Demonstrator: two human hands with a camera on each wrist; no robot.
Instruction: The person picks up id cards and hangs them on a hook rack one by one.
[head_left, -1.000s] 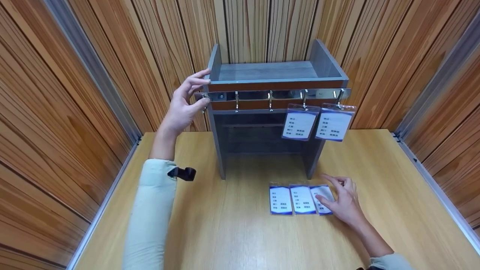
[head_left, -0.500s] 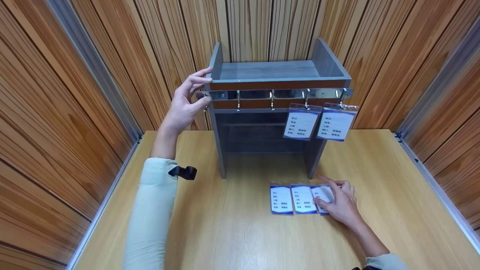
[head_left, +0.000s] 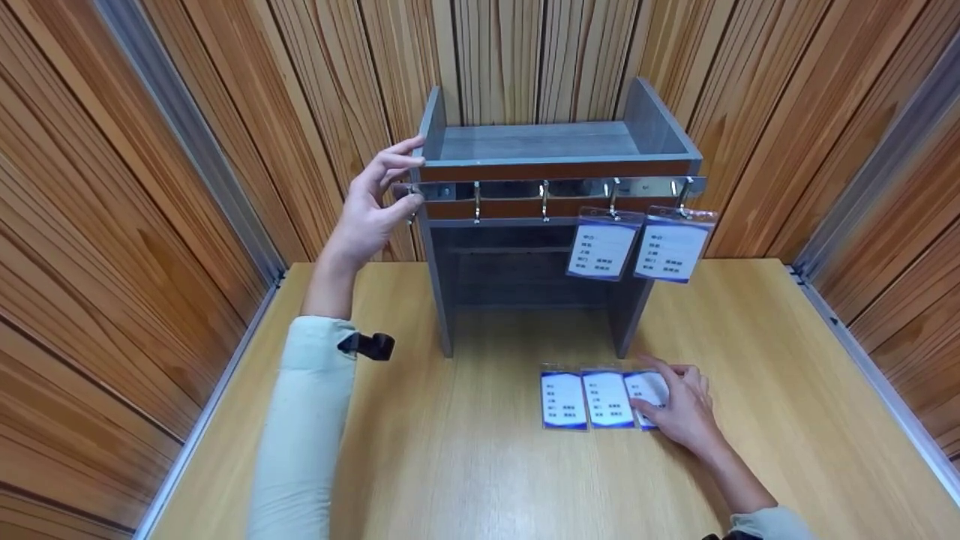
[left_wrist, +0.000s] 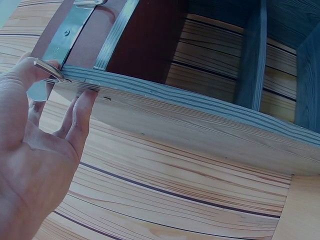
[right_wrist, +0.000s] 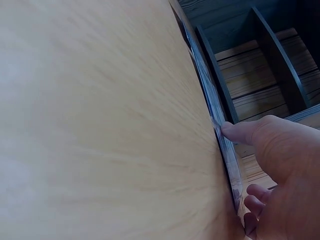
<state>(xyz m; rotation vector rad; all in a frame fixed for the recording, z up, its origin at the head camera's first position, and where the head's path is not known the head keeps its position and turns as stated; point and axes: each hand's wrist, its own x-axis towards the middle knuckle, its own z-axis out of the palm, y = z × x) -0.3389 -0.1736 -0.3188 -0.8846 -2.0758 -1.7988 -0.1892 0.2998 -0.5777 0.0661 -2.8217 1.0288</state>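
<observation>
My left hand grips the front left corner of a grey wooden shelf, its thumb by the end hook of the metal hook rail. Three plastic-sleeved badges lie side by side on the table: a left badge, a middle badge and a right badge. At the right badge, my right hand has its thumb on the near left part and its fingers curled at the right side. The right wrist view shows the thumb on the badge surface, fingertips low by its edge.
Two more badges hang from the rail's right hooks, one inner badge and one outer badge. Bare hooks stand to their left. Wood-panelled walls enclose the wooden table at the back and sides.
My right hand has shifted slightly left, bringing its thumb and fingers closer in around the right badge. My left hand keeps its hold on the shelf corner, and the hanging badges stay put.
</observation>
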